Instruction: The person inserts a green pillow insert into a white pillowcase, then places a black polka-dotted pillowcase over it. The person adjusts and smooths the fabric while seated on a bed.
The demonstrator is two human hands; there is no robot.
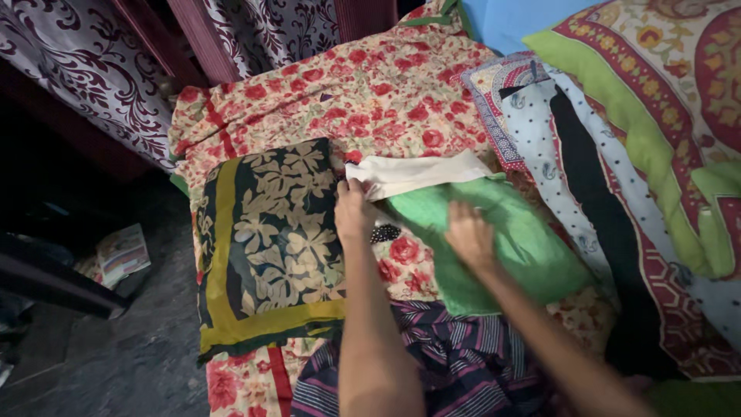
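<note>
My left hand (353,210) grips the near corner of a folded white cloth (421,174) that lies on the red floral bedsheet (370,93). My right hand (469,235) presses flat on a green cloth (525,239) just below the white one, fingers blurred. A small black dotted piece (384,232) shows between my hands. To the left of my left hand lies a folded dark cloth with cream leaves and a yellow-green border (270,239). A purple striped cloth (463,359) lies under my forearms.
A quilt with green trim and red patterns (664,116) is piled at the right, over a white dotted and black cloth (571,170). A patterned curtain (100,85) hangs at the upper left. The dark floor (131,355) at the left holds a paper packet (122,251).
</note>
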